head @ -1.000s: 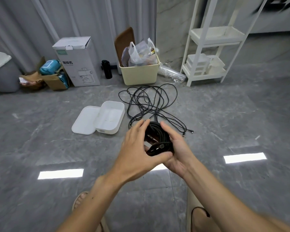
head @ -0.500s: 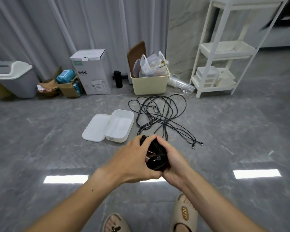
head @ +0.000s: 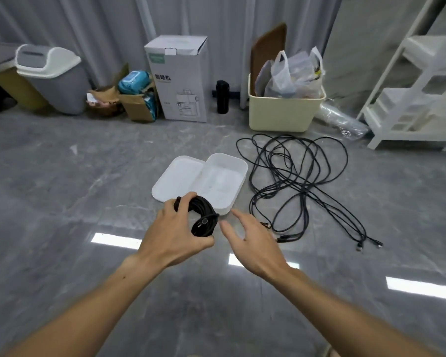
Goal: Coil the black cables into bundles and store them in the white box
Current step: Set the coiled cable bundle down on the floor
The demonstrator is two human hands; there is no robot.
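Fingers of the left hand (head: 175, 235) curl around the coiled cable bundle (head: 202, 219) by the white box (head: 224, 181); right hand (head: 252, 240) hovers beside, fingers spread, empty.

black cables (head: 298, 181), white box (head: 223, 182), grey marbled floor (head: 62, 202), cream bin (head: 281, 113).

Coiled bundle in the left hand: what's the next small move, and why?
Probably carry it forward and set it down in the white box. The left hand alone grips the coiled bundle, the right hand is open beside it, and the box sits open just beyond, with its lid alongside.
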